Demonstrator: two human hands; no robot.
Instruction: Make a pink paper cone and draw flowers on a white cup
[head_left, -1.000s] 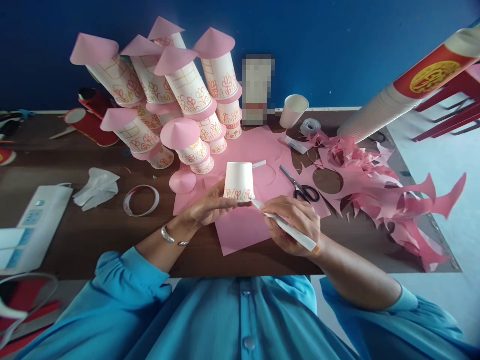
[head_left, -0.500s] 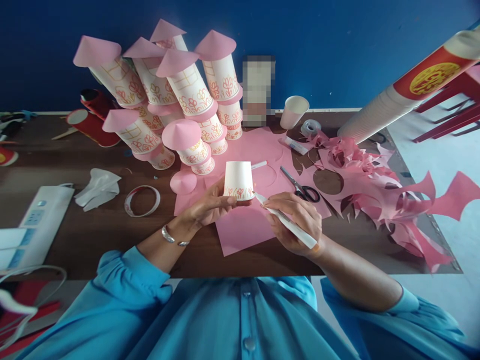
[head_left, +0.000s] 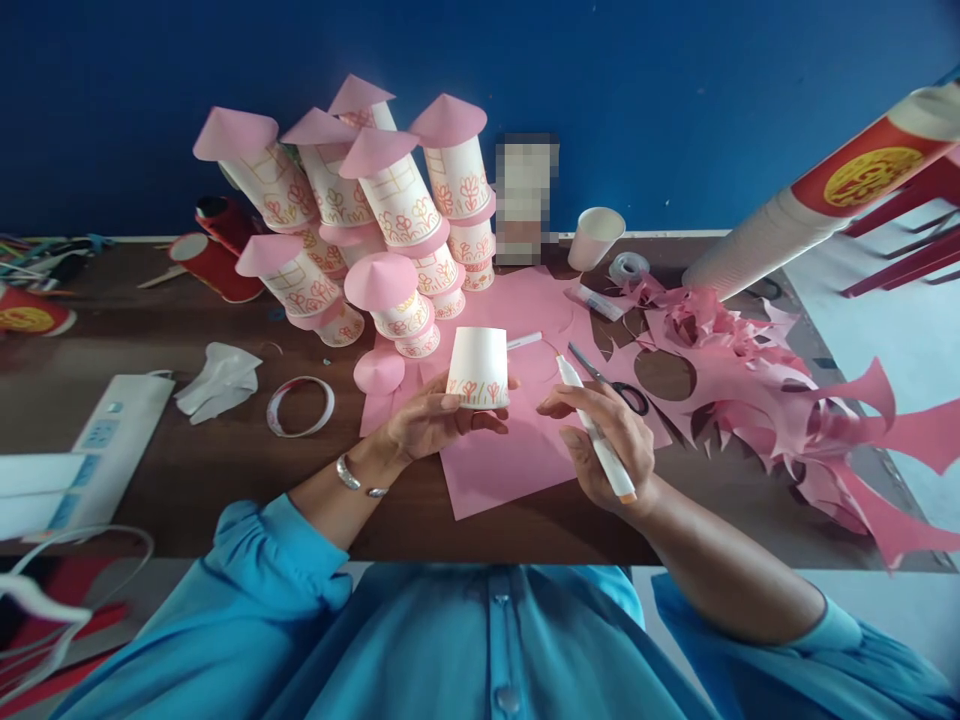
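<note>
My left hand (head_left: 431, 420) holds a white paper cup (head_left: 478, 360) upside down, with red flowers and grass strokes drawn around its lower edge. In my right hand (head_left: 611, 440) rests a white marker (head_left: 592, 425) with an orange end, its tip pointing up and away from the cup. Beneath both hands lie sheets of pink paper (head_left: 487, 480). A second white marker (head_left: 524, 341) lies on the paper just behind the cup. Black-handled scissors (head_left: 628, 397) sit close to my right hand, and a small pink paper cone (head_left: 379, 372) is left of the cup.
Paper-cup towers with pink cone roofs (head_left: 390, 190) stand at the back left. Further back are a paper cup (head_left: 596, 240) and a tape roll (head_left: 628, 267). Cut pink scraps (head_left: 750, 370) cover the right side. A tape ring (head_left: 300, 406) and power strip (head_left: 112, 440) lie left.
My right hand has drawn the marker back from the cup's lower edge, to the right. The cup has turned slightly in my left hand, and the whole view has shifted a little.
</note>
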